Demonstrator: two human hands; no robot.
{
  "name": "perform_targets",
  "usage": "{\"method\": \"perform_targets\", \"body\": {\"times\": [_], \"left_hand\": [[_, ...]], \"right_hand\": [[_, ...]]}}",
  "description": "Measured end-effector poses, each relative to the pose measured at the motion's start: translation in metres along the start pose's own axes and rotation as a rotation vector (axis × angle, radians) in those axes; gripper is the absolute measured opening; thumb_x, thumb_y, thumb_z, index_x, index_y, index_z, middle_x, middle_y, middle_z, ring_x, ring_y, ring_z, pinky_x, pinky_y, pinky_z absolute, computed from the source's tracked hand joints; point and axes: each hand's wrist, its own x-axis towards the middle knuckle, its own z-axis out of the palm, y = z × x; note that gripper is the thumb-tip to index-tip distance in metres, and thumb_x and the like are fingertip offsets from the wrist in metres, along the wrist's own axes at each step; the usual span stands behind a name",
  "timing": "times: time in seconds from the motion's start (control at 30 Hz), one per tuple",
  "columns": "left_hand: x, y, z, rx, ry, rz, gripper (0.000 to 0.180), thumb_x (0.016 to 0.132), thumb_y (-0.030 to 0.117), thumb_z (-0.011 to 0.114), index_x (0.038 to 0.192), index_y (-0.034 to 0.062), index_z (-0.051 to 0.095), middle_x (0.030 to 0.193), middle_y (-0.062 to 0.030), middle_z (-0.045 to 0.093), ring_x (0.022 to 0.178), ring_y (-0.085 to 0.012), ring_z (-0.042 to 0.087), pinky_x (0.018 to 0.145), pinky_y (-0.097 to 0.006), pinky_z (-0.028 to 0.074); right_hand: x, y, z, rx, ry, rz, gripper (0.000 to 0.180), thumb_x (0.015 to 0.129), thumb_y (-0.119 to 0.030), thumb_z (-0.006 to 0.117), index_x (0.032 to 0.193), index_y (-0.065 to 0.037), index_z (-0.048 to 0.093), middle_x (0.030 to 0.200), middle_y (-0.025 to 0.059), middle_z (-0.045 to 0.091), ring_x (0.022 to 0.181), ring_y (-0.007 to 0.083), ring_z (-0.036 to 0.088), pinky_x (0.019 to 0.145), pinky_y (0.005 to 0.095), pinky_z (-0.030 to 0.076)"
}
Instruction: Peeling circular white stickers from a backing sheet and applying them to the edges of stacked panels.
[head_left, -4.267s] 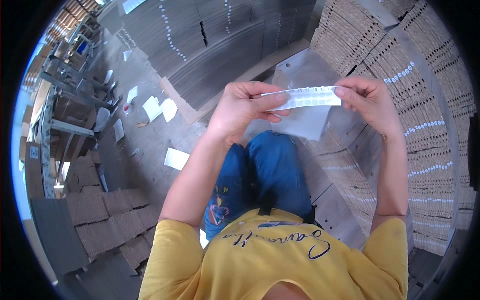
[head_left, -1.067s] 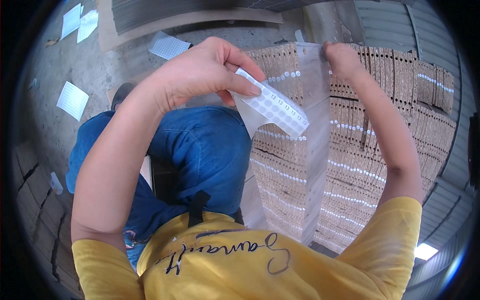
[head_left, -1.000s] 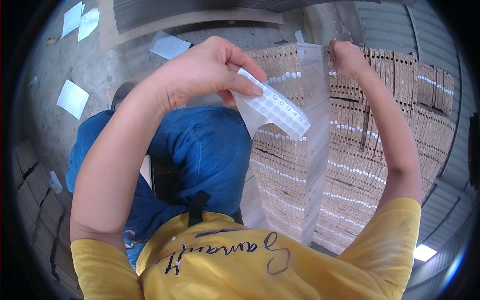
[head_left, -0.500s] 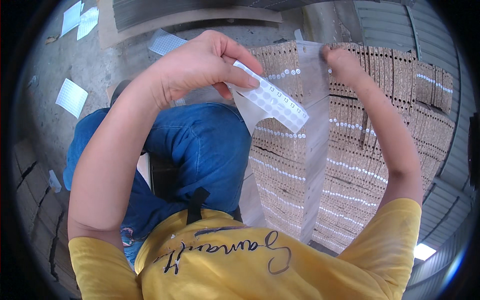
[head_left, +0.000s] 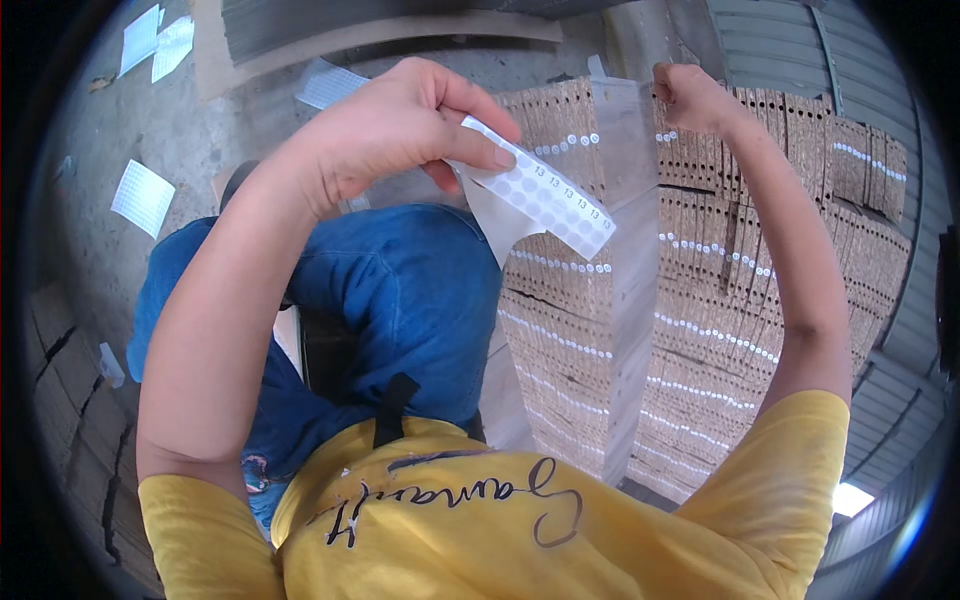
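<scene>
My left hand is closed on a torn strip of round stickers, pinched between thumb and fingers. Rows of small white dots run along this strip, and part of its backing curls down below. My right hand is reached out to the far end of the stacked particle boards, with its fingers pinched together at their edge. Whatever those fingertips hold, if anything, is too small to make out. Rows of round white stickers run across the board edges, which also have dark drilled holes.
A smooth greyish board face divides the stacks. Sticker sheets lie on the concrete floor at the left, with another sheet beyond my left hand. Dark stacked panels stand at the back. Corrugated metal borders the right side.
My right hand has shifted slightly farther away and to the right along the board edges. Stickers its fingers covered before now show below it. My left hand and the strip have barely moved.
</scene>
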Motion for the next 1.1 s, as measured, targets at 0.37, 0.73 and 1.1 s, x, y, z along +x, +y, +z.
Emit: {"method": "perform_targets", "body": {"times": [0.37,0.73,1.1], "left_hand": [[0.003,-0.002,0.003,0.020,0.026,0.016,0.024,0.074,0.013,0.073,0.096,0.0055,0.068,0.086,-0.0067,0.068,0.069,-0.0074,0.063,0.053,-0.018,0.051],[0.006,-0.003,0.004,0.040,0.029,0.015,0.023,0.073,0.013,0.073,0.094,0.0057,0.069,0.086,-0.0077,0.068,0.068,-0.0078,0.063,0.052,-0.018,0.050],[0.005,0.000,0.000,0.032,0.018,-0.006,0.022,0.073,0.012,0.073,0.094,0.0057,0.069,0.085,-0.0072,0.068,0.067,-0.0077,0.062,0.052,-0.018,0.050]], "right_hand": [[-0.012,0.014,0.016,0.196,-0.135,0.034,0.009,0.068,0.002,0.055,0.076,0.002,0.051,0.077,0.0192,0.059,0.076,0.0332,0.058,0.067,0.0395,0.045],[-0.029,-0.008,0.020,-0.005,-0.007,-0.065,0.038,0.063,0.011,0.058,0.098,0.003,0.048,0.091,0.0205,0.057,0.091,0.0367,0.058,0.076,0.0419,0.047],[-0.001,-0.048,0.031,-0.336,-0.162,0.240,0.044,0.065,0.006,0.064,0.106,0.004,0.049,0.105,0.0200,0.054,0.096,0.0309,0.060,0.077,0.0341,0.053]]}}
